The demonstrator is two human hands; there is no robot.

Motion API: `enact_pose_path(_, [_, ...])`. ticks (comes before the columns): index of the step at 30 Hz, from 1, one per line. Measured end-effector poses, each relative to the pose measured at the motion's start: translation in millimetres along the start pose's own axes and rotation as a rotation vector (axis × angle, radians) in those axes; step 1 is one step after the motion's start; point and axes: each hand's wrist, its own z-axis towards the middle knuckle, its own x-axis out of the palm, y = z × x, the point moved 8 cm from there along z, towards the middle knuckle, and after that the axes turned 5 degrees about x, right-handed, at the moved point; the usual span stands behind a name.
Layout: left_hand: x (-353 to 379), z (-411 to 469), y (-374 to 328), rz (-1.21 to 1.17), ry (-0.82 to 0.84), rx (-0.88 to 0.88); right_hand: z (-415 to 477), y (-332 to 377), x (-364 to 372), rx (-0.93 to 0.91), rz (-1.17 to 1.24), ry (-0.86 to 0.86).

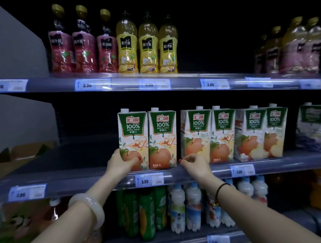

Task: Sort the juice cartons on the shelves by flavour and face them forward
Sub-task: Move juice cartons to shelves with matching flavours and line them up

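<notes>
Left hand [122,163] grips the apple carton [133,140]; right hand [195,164] seemingly pinches another's [196,134] base.

Definitely a shop, drinks aisle of a supermarket by the look of it. Tiered shelves [190,173] with price tags [149,181] clipped along the front rails, rows of identical juice bottles [128,44] up top, apple juice cartons [162,139] below, a cardboard stock box [16,157] on the left.
</notes>
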Motion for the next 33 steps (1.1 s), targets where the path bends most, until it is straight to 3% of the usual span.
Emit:
enact_pose_path(4, [12.6,-30.4,-7.2,0.096,0.031,-0.049,-15.7,-17.0,-13.9,0.053,-0.073,0.052])
enact_pose_path(8, [60.6,-70.0,-13.6,0.145,0.531,-0.174,-26.3,-31.9,-34.5,0.085,-0.154,0.139])
enact_pose_path(10, [81.1,-83.5,-26.7,0.162,0.647,-0.172,-29.2,-41.6,-51.1,0.091,-0.180,0.167])
enact_pose_path(16, [158.5,-104.9,-80.7,0.216,0.647,-0.103,-27.9,-86.7,-130.5,0.113,-0.252,0.247])
enact_pose_path(27, [369.7,-159.9,-164.3,0.161,0.798,0.008,-9.5,-192.5,-323.7,0.161,-0.320,0.157])
enact_pose_path(33, [460.3,-143.5,-213.9,0.129,0.827,0.090,18.6,-236.3,-406.5,0.186,-0.304,0.109])
